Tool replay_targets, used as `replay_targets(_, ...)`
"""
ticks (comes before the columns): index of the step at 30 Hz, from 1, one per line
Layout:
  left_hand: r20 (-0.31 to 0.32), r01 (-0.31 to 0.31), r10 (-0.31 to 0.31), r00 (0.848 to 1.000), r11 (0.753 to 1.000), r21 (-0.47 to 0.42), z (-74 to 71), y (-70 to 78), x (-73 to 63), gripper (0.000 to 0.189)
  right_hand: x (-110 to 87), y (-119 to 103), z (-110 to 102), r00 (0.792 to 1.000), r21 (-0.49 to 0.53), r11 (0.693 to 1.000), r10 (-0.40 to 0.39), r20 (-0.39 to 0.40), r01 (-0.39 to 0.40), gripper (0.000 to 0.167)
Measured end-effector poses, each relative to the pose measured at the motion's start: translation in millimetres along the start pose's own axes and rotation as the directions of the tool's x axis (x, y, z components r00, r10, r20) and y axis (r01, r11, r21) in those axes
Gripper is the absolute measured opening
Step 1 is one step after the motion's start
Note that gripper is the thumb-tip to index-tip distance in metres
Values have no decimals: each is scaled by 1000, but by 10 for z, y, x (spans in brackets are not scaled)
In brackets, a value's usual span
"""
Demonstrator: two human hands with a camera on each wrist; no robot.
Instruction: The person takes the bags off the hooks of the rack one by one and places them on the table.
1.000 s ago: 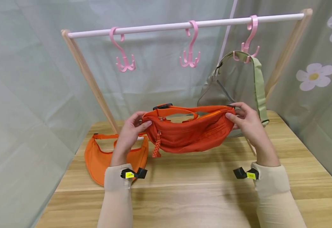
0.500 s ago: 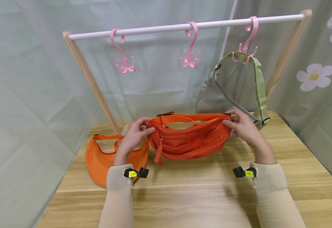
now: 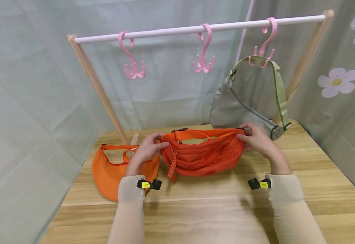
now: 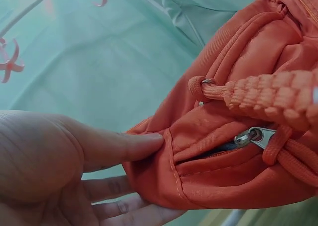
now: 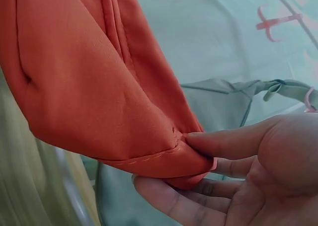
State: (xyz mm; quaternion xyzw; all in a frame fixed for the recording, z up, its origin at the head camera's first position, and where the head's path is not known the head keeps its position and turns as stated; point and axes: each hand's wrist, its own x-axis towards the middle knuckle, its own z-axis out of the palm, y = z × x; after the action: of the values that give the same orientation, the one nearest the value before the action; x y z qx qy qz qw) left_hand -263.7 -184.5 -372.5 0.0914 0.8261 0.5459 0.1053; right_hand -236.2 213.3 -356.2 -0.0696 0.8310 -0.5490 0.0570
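A red-orange waist bag [image 3: 206,157] hangs between my two hands, low above the table. My left hand [image 3: 146,149] pinches its left end, thumb in front and fingers behind, as the left wrist view shows. My right hand [image 3: 258,140] pinches the opposite end the same way; in the right wrist view the thumb [image 5: 228,142] presses the corner of the fabric. A braided cord pull [image 4: 273,94] dangles from a zip near the left end. Left of the bag, an orange shoulder bag [image 3: 111,176] lies on the table, partly covered by my left forearm.
A white rail [image 3: 165,32] on wooden posts spans the back, carrying three pink hooks, including a left hook [image 3: 133,66] and a middle hook [image 3: 204,62]. A grey-green bag [image 3: 241,108] hangs by its strap from the right hook [image 3: 265,47]. The wooden table [image 3: 204,210] lies below.
Both hands have lowered the red-orange waist bag toward the table and moved slightly closer together. More of the grey-green bag now shows behind it.
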Motion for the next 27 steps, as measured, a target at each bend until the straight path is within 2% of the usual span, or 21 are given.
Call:
replay_targets(3, 24, 11, -12, 1000, 1000, 17, 20, -23, 10, 36, 18, 34, 19, 1000, -7, 1000, 15, 8, -15, 38)
replay_targets(13, 23, 58, -59, 998, 997, 47, 53, -62, 43, 32, 73, 117, 53, 999, -47, 998, 32, 12, -32, 37)
replay_targets(19, 17, 83, -85, 996, 992, 98, 54, -104, 68, 31, 116, 148, 110, 1000, -105, 994, 27, -6, -27, 36)
replay_targets(27, 21, 95, -97, 995, 992, 85, 63, -119, 81, 34, 151, 172, 154, 998, -216, 975, 39, -54, -50, 34)
